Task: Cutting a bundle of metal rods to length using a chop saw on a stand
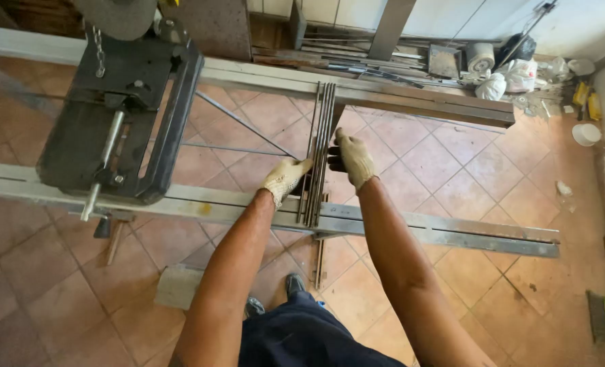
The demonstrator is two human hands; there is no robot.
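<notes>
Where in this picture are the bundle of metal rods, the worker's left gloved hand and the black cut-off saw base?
bundle of metal rods [321, 119]: head view, upper stretch of the rods.
left hand [285, 178]: head view, back of the glove.
cut-off saw base [78, 149]: head view, flat black plate.

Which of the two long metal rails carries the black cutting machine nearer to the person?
The near rail, the one under the person's forearms. The black machine's front edge rests on it at the left; the far rail runs along beside the wall clutter.
</notes>
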